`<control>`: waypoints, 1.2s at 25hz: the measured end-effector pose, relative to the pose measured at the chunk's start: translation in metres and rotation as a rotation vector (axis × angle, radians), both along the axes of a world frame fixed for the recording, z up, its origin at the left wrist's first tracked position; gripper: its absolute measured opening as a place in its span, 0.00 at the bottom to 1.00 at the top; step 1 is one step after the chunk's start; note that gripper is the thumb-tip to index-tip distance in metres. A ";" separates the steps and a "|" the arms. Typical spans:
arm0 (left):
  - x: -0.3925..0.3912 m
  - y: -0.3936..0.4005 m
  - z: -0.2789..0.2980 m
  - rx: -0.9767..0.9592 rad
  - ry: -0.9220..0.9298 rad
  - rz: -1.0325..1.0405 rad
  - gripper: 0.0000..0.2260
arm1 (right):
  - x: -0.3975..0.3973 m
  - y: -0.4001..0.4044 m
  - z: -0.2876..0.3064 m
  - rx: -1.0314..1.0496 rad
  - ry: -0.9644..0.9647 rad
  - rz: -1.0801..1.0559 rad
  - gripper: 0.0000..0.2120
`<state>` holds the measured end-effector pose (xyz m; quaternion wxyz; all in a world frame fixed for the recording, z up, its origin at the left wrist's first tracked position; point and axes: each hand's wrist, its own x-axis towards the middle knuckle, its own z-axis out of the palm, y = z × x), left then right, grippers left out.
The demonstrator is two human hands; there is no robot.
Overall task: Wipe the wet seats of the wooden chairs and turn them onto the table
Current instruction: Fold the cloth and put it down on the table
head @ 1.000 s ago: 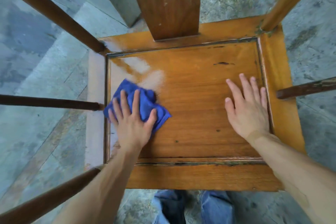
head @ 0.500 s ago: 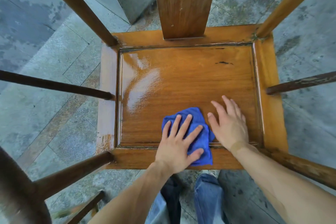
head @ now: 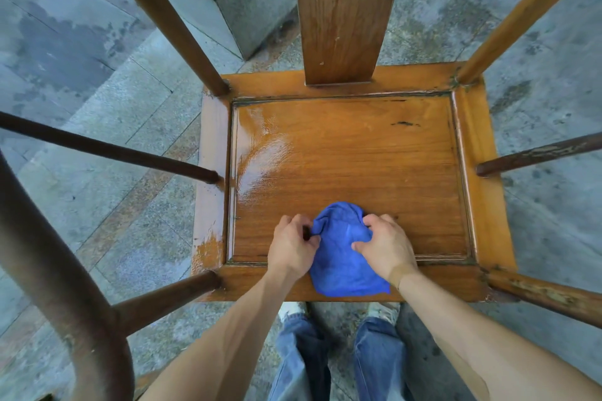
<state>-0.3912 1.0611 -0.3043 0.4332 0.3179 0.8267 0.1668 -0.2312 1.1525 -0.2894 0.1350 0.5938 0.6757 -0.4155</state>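
Observation:
I look straight down on a wooden chair's orange-brown seat (head: 374, 166). A wet, shiny patch (head: 264, 159) covers the seat's left part. A blue cloth (head: 342, 257) lies bunched at the seat's near edge, hanging slightly over the front rail. My left hand (head: 291, 247) pinches the cloth's left side and my right hand (head: 384, 246) grips its right side. The chair's flat back splat (head: 345, 10) rises at the far edge.
The chair's armrest posts and rails (head: 107, 150) stick out on both sides, with a curved dark arm (head: 58, 286) close at the lower left. Damp grey stone paving (head: 97, 75) surrounds the chair. A stone block (head: 247, 6) stands behind it. My jeans-clad legs (head: 338, 355) are below.
The cloth was swept from the seat's left side to the near edge. My right hand left the seat and took hold of the cloth; both hands now bunch it.

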 end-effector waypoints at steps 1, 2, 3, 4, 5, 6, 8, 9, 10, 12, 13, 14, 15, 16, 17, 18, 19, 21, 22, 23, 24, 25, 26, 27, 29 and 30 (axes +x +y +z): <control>-0.001 -0.002 0.002 0.030 -0.057 0.046 0.06 | 0.002 0.000 0.002 0.015 0.030 -0.009 0.15; -0.003 -0.004 0.004 0.068 -0.120 0.089 0.07 | 0.004 0.001 0.006 0.025 0.075 -0.033 0.11; -0.004 -0.006 0.010 0.101 -0.174 0.119 0.07 | 0.008 0.002 0.012 0.028 0.123 -0.061 0.09; -0.003 -0.008 0.018 0.132 -0.199 0.132 0.06 | 0.013 0.003 0.019 0.024 0.167 -0.089 0.10; -0.004 -0.010 0.029 0.176 -0.203 0.144 0.06 | 0.016 0.004 0.031 0.027 0.210 -0.115 0.10; -0.004 -0.011 0.043 0.231 -0.200 0.153 0.07 | 0.019 0.005 0.047 0.039 0.252 -0.140 0.10; -0.007 -0.006 0.077 0.349 -0.200 0.176 0.08 | 0.019 0.012 0.084 0.084 0.326 -0.154 0.13; -0.007 -0.002 0.092 0.398 -0.213 0.187 0.08 | 0.018 0.016 0.098 0.109 0.354 -0.150 0.14; -0.009 0.005 0.113 0.453 -0.219 0.202 0.09 | 0.016 0.022 0.119 0.139 0.390 -0.154 0.15; -0.015 0.021 0.164 0.562 -0.223 0.224 0.10 | 0.012 0.036 0.167 0.187 0.476 -0.167 0.17; -0.018 0.028 0.193 0.625 -0.227 0.215 0.10 | 0.009 0.044 0.194 0.212 0.523 -0.165 0.18; -0.022 0.036 0.225 0.685 -0.223 0.196 0.09 | 0.007 0.052 0.226 0.242 0.565 -0.156 0.18; -0.025 0.043 0.256 0.734 -0.221 0.174 0.09 | 0.005 0.059 0.257 0.278 0.600 -0.148 0.18; -0.028 0.050 0.292 0.789 -0.217 0.153 0.09 | 0.005 0.067 0.291 0.318 0.647 -0.143 0.18; -0.029 0.056 0.325 0.838 -0.211 0.135 0.09 | 0.004 0.072 0.324 0.358 0.689 -0.143 0.17; -0.030 0.061 0.356 0.882 -0.199 0.115 0.11 | 0.005 0.076 0.355 0.400 0.731 -0.135 0.17; -0.031 0.065 0.388 0.919 -0.187 0.092 0.13 | 0.005 0.079 0.387 0.443 0.772 -0.119 0.17; -0.030 0.070 0.450 0.997 -0.172 0.059 0.16 | 0.008 0.081 0.445 0.530 0.852 -0.097 0.19; -0.028 0.071 0.479 1.044 -0.173 0.046 0.16 | 0.011 0.083 0.472 0.575 0.891 -0.092 0.19; -0.027 0.072 0.506 1.092 -0.173 0.037 0.14 | 0.013 0.084 0.498 0.616 0.933 -0.078 0.18; -0.026 0.073 0.531 1.144 -0.171 0.030 0.11 | 0.015 0.083 0.525 0.653 0.969 -0.066 0.17; -0.024 0.071 0.555 1.189 -0.169 0.022 0.09 | 0.017 0.082 0.549 0.689 0.993 -0.059 0.17; -0.022 0.070 0.579 1.235 -0.169 0.012 0.08 | 0.020 0.080 0.573 0.726 1.022 -0.050 0.17; -0.021 0.069 0.597 1.267 -0.171 -0.001 0.08 | 0.023 0.079 0.591 0.758 1.047 -0.039 0.19; -0.018 0.069 0.623 1.316 -0.180 -0.036 0.08 | 0.029 0.078 0.617 0.819 1.082 -0.017 0.23; -0.017 0.068 0.632 1.333 -0.174 -0.052 0.08 | 0.031 0.076 0.626 0.840 1.091 -0.009 0.22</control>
